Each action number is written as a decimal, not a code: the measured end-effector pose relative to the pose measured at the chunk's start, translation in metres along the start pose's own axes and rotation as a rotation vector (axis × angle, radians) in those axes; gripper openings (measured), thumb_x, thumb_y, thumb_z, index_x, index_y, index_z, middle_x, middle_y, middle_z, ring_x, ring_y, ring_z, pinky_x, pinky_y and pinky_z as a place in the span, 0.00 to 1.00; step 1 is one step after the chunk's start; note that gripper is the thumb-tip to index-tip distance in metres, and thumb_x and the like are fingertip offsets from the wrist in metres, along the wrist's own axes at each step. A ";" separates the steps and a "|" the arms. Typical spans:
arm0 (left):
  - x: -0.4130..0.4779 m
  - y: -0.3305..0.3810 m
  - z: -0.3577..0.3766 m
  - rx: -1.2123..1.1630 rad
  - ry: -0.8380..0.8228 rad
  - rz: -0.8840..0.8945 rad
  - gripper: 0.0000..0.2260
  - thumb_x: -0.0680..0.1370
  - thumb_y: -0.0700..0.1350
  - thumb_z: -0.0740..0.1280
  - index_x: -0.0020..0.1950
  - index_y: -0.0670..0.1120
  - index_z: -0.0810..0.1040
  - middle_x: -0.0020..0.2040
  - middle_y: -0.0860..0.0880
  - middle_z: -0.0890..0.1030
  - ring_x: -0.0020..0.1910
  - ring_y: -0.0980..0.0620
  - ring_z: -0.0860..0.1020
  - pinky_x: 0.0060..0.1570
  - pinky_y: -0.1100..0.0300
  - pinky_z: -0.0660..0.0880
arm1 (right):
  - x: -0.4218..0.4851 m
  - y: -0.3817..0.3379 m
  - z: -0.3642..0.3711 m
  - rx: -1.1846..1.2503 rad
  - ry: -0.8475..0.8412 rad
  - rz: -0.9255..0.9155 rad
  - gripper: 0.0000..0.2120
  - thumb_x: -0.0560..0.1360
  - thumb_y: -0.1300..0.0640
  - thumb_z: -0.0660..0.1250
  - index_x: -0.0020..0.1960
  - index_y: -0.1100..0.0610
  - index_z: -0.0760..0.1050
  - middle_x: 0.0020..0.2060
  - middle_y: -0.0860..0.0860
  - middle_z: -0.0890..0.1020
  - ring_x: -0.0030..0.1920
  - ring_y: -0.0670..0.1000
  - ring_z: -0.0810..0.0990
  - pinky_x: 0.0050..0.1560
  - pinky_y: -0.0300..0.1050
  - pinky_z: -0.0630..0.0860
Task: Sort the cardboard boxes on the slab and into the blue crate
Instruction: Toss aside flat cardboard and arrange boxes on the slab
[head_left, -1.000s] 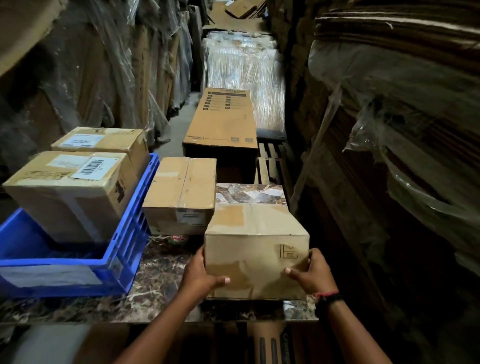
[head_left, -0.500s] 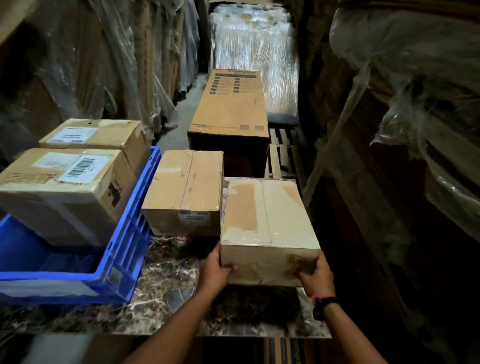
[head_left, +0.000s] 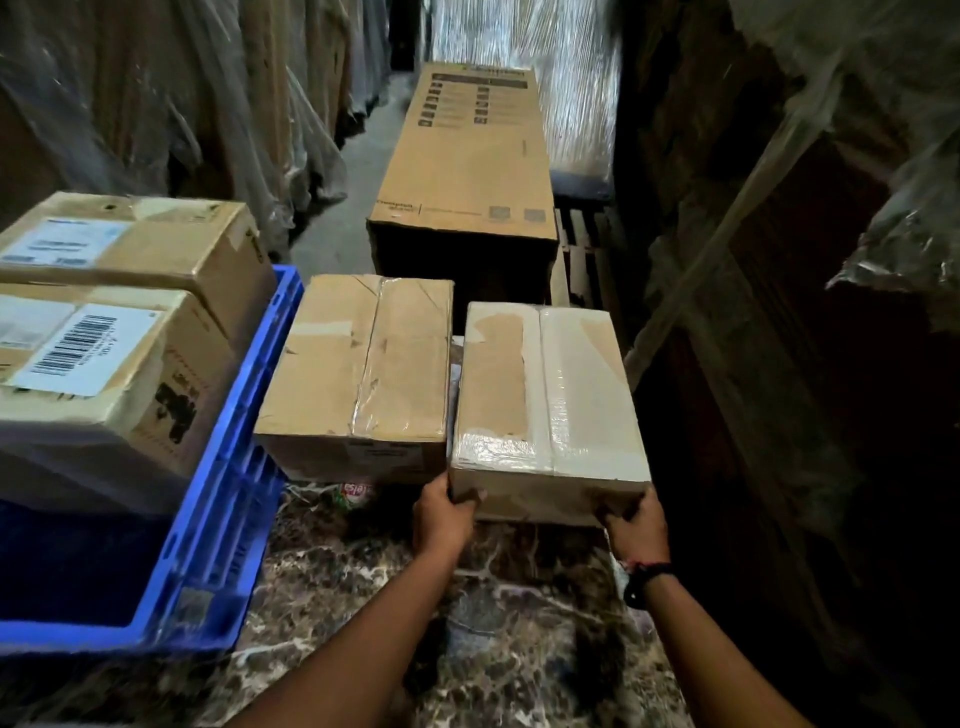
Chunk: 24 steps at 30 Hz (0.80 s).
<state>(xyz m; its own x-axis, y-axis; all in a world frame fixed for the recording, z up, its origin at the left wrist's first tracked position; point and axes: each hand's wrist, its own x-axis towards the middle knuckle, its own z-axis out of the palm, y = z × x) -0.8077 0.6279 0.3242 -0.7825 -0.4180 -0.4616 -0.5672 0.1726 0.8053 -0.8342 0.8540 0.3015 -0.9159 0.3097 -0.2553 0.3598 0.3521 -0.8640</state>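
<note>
Left hand (head_left: 444, 519) and right hand (head_left: 636, 519) grip the taped box (head_left: 545, 395) by its near corners, low over the slab (head_left: 519, 623). Left of the grip, a second box (head_left: 358, 374) sits placed and two boxes (head_left: 93, 374) fill the crate (head_left: 228, 493). Nearly sorted, I'd say.

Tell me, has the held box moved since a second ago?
Yes. The held box went forward along the slab, now level beside the neighbouring box.

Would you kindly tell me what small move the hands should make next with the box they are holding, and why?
Probably settle it flat and let go: the taped box seems to lie on the slab, close beside the other box, while the left hand and right hand grip only its near corners.
</note>
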 end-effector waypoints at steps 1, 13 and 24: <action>0.003 0.000 0.002 -0.009 -0.003 -0.015 0.15 0.73 0.41 0.75 0.59 0.43 0.81 0.53 0.46 0.84 0.54 0.48 0.81 0.50 0.62 0.73 | 0.004 0.001 0.003 -0.011 0.002 0.007 0.26 0.67 0.72 0.74 0.62 0.63 0.71 0.54 0.60 0.81 0.56 0.57 0.80 0.60 0.56 0.76; 0.019 0.012 0.023 -0.002 0.071 -0.118 0.13 0.75 0.40 0.72 0.59 0.38 0.79 0.57 0.40 0.82 0.59 0.44 0.79 0.53 0.61 0.70 | 0.023 -0.011 0.018 0.009 0.008 0.050 0.24 0.69 0.75 0.69 0.63 0.65 0.69 0.52 0.56 0.78 0.53 0.50 0.75 0.55 0.42 0.70; 0.026 0.018 0.030 0.042 0.169 -0.216 0.14 0.77 0.49 0.71 0.55 0.38 0.79 0.56 0.37 0.81 0.60 0.39 0.77 0.51 0.54 0.70 | 0.034 -0.017 0.025 -0.001 0.002 0.063 0.25 0.71 0.72 0.69 0.66 0.65 0.68 0.57 0.60 0.79 0.57 0.54 0.78 0.55 0.41 0.70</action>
<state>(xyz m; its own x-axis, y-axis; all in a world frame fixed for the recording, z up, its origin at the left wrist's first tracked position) -0.8460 0.6474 0.3156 -0.5906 -0.5913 -0.5492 -0.7290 0.0990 0.6773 -0.8757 0.8361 0.2965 -0.8909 0.3333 -0.3085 0.4173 0.3326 -0.8457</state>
